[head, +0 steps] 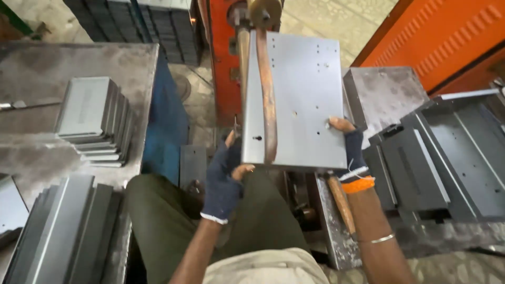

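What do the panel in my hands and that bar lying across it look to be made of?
The panel looks like bare sheet steel: flat grey, dull sheen, punched holes, a folded left edge. The bar looks like copper: reddish-brown with a worn shine. The left hand and right hand wear dark knit fingerless gloves, seemingly fabric.

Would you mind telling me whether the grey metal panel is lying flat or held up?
Held up: both hands, left hand and right hand, grip the grey metal panel under the copper arm.
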